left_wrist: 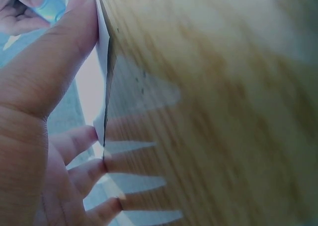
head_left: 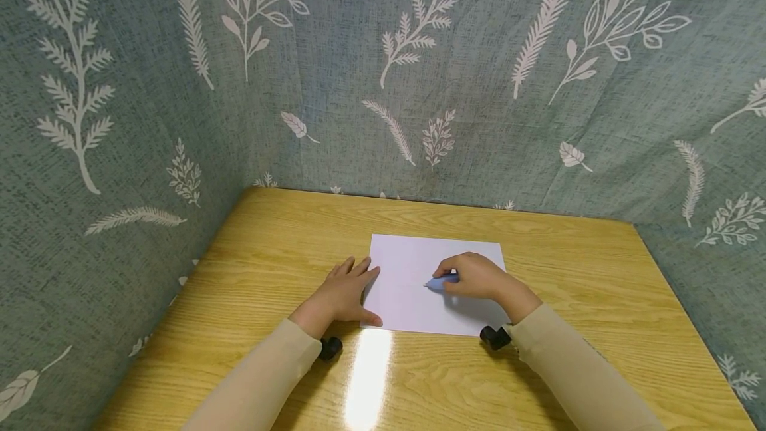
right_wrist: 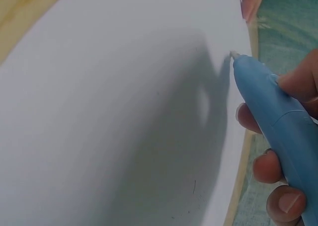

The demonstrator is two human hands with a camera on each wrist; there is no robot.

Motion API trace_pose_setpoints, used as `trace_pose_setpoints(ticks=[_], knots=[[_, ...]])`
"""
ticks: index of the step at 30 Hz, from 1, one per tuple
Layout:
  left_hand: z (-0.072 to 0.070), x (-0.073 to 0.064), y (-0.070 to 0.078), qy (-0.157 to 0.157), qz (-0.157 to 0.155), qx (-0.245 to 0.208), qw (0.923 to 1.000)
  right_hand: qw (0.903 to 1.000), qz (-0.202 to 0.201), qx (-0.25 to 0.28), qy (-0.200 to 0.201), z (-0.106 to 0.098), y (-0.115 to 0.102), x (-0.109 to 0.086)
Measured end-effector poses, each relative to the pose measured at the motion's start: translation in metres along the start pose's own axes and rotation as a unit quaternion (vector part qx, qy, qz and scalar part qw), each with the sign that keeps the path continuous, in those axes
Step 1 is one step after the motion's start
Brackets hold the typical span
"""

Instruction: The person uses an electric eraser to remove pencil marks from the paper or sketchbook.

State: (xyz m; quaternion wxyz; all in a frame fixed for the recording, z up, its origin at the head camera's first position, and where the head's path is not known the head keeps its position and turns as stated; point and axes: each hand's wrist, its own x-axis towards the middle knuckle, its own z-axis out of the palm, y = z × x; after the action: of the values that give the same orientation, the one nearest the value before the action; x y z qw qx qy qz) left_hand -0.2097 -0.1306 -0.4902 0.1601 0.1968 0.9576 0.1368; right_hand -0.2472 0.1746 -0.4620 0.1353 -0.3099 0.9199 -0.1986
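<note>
A sheet of white paper (head_left: pixel 397 265) lies flat on the wooden table. My left hand (head_left: pixel 346 292) rests at its left edge, fingers spread and thumb on the near corner; the thumb and fingertips also line the paper's edge in the left wrist view. My right hand (head_left: pixel 475 276) grips a thick blue pen-shaped tool (right_wrist: pixel 271 104) over the middle of the sheet. That tool has a narrow pale tip, a seam round its body and a small raised button near the finger. It slants down, its tip close over the paper, pointing left.
The wooden table (head_left: pixel 287 238) stretches out on all sides of the sheet. Blue-green leaf-patterned cloth (head_left: pixel 347 52) hangs behind it and at both sides. A small dark line and several specks show on the paper in the right wrist view. Bright light reflects off the tabletop in front.
</note>
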Motion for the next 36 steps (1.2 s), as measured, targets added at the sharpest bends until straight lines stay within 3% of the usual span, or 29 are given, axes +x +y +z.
trace_pose_setpoints(ticks=[36], knots=[[-0.0014,-0.0003,0.0012,0.002,0.004,0.005,1.0,0.9999,0.007,-0.006,-0.005,0.0012,-0.0069,0.0046]])
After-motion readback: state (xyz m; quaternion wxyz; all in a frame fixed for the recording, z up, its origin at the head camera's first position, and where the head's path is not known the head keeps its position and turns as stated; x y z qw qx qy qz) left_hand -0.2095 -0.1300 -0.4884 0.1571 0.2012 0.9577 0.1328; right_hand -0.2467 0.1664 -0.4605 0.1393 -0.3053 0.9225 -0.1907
